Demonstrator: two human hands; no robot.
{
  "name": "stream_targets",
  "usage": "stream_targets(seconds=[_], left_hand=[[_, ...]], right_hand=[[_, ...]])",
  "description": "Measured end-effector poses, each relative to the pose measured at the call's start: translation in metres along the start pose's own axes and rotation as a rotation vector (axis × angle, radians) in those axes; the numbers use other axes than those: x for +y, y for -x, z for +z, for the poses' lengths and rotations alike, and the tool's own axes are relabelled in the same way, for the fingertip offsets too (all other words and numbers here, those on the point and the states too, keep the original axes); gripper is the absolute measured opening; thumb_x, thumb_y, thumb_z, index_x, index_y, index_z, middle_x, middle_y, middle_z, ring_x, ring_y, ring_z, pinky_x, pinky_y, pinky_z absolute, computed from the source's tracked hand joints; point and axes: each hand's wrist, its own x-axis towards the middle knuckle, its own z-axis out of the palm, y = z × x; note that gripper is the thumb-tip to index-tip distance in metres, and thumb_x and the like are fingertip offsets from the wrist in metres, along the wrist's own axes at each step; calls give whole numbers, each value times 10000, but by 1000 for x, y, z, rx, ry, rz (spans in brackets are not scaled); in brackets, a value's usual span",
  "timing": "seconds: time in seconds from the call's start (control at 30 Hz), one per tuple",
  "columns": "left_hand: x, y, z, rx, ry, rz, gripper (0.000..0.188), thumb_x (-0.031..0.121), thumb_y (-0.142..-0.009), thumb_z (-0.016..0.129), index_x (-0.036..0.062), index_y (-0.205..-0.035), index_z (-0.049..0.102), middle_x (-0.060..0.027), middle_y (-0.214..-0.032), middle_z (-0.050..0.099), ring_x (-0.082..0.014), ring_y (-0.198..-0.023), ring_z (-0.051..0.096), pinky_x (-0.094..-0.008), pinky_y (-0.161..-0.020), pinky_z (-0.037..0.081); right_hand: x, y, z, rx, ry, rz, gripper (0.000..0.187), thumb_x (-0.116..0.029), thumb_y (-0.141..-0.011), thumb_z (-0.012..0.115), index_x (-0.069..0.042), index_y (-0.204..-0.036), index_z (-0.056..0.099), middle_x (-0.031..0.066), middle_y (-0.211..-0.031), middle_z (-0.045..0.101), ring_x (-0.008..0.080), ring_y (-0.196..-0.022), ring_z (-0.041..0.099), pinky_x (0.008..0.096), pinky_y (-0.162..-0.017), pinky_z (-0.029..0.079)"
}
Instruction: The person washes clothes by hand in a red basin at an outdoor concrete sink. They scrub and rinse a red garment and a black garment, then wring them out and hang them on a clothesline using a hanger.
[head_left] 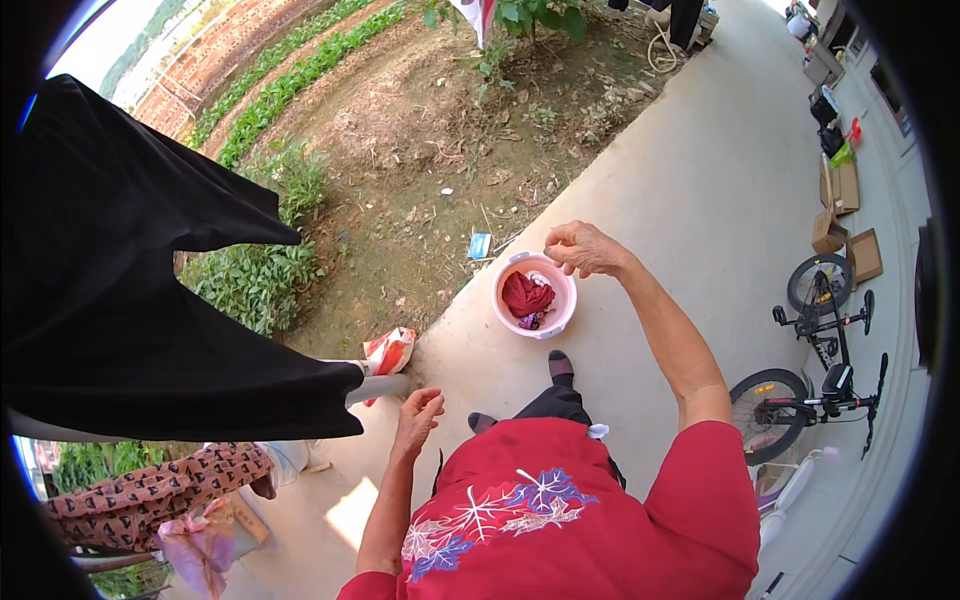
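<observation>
A pink basin with a white rim (566, 317) stands on the concrete in front of my feet. Inside it lie a dark red bunched cloth (527, 294) and a smaller purple patterned cloth (530, 321). My right hand (583, 248) hangs in the air by the basin's far right rim, its fingers loosely bent with nothing visible in them. Lower and to the left, my left hand (417, 422) is raised beside my body, open and empty, fingers half curled. Close on the left, a black garment (150, 280) hangs down large in view.
A red and white bag (390, 350) sits by a grey pipe (380, 388) at the path's edge. Patterned brown cloth (160, 497) hangs at lower left. A bicycle (825, 345) and cardboard boxes (845, 187) line the right wall. Garden soil (400, 200) borders the concrete path.
</observation>
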Motion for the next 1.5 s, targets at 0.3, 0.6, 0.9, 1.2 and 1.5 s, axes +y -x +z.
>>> stream_targets(seconds=[0.3,0.6,0.9,1.2,1.5], left_hand=[[-4,-35,117,-5,199,-246,361,316,-868,610,70,-1125,551,-59,-1027,625,-128,-857,607,-265,-679,480],[-58,-77,193,67,302,-458,275,237,-867,621,74,-1084,574,-22,-995,617,-99,-845,587,-230,-674,447],[-130,-126,198,106,337,-616,285,221,-889,591,45,-1111,558,-81,-1039,627,-142,-896,606,-254,-732,474],[-175,-177,205,178,422,-651,265,156,-907,552,12,-1129,540,-110,-1045,620,-162,-916,609,-267,-759,486],[-193,-191,203,230,421,-670,252,142,-910,546,12,-1125,546,-112,-1038,623,-164,-915,612,-270,-762,491]], right_hand=[[250,-35,87,-229,-250,626,203,-193,-790,547,-56,-934,584,62,-782,614,131,-580,589,319,-451,490],[409,-69,196,-92,133,630,370,-181,-782,568,-59,-1131,550,137,-921,639,248,-592,619,346,-491,506],[480,-199,246,115,71,619,646,-234,-790,578,-147,-1364,295,254,-1154,543,392,-1099,513,445,-942,412],[516,-346,250,240,-480,865,886,-350,-786,657,-246,-1437,64,191,-1209,480,282,-846,608,412,-543,533],[545,-399,280,522,-611,896,639,-91,-747,610,-131,-1327,344,145,-1099,531,226,-716,603,314,-475,533]])
